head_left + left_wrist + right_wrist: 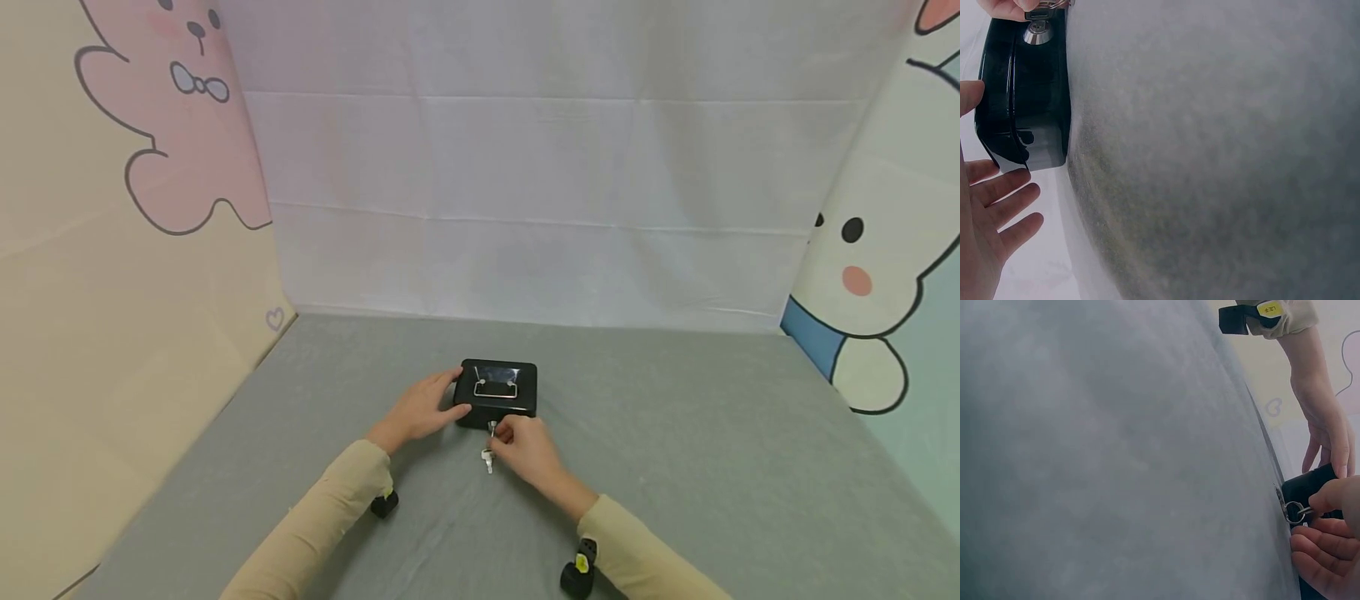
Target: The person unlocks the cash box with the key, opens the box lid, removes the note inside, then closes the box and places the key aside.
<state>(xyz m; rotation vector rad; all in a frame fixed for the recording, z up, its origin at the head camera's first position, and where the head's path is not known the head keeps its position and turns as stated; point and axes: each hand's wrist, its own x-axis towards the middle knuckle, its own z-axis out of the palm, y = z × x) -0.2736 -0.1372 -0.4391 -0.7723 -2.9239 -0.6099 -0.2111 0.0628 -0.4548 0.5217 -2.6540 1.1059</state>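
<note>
A small black cash box [497,408] with a metal carry handle [496,395] on its lid lies on the grey surface, lock side facing me. My left hand [423,406] rests against its left end, thumb on the lid and fingers fairly straight along the side. At the front, my right hand [528,447] pinches a key [1040,14] at the silver lock cylinder [1038,34]. From that key hangs a ring [1294,513] with a second key [488,460] dangling below. The right fingers partly hide the pinched key.
Grey cloth [712,433] covers the table around the box. A white curtain [525,167] rises behind it, with cartoon-printed panels at left and right. Each wrist carries a small black camera, one by the left sleeve [322,500].
</note>
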